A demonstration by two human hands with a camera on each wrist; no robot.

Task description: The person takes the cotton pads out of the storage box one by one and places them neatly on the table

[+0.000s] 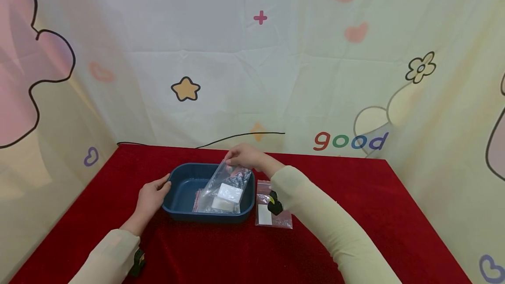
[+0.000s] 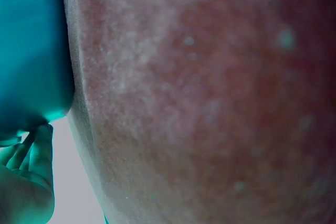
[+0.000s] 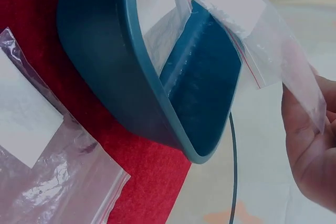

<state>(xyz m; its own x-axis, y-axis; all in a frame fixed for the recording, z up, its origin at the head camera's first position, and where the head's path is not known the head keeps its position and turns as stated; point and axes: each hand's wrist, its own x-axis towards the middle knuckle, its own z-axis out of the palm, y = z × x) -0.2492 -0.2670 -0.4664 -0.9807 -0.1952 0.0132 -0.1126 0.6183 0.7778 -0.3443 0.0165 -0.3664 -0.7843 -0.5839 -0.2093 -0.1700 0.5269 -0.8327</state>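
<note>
- The blue plastic basin [image 1: 211,217], rectangular with rounded corners, stands on the red cloth [image 1: 221,257]; in the left wrist view it is cropped to one corner.
- The right hand [image 1: 245,157] is above the basin's far right part, fingers closed to a pinch on the upper edge of a clear zip-lock bag [image 1: 211,186] (the right wrist view cuts this hand off at its border, so the exact fingertip contact is hard to read).
- The pinched bag slants down into the basin, its lower part within the walls. A white rectangle [image 1: 230,193] shows through the plastic; glare blurs the rest of the contents.
- At the pinched bag's left edge, inside the basin, a red-striped plastic edge [image 1: 196,200] peeks out (whatever lies beneath is mostly covered).
- The left hand [image 1: 151,195] is at the basin's left end, fingers touching the rim, with a slight gap between thumb and forefinger. Whether they pinch the wall I cannot tell, as the basin hides part of the fingers in the left wrist view.
- Just right of the basin, another zip-lock bag [image 1: 281,221] lies flat on the cloth with a white card [image 1: 264,214] in it. The right sleeve [image 1: 335,227] and a black wrist piece [image 1: 275,204] overlap it in the head view; the right wrist view crops it.
- Behind the basin hangs a printed backdrop [image 1: 221,34], marked with a star, hearts and the word "good".
</note>
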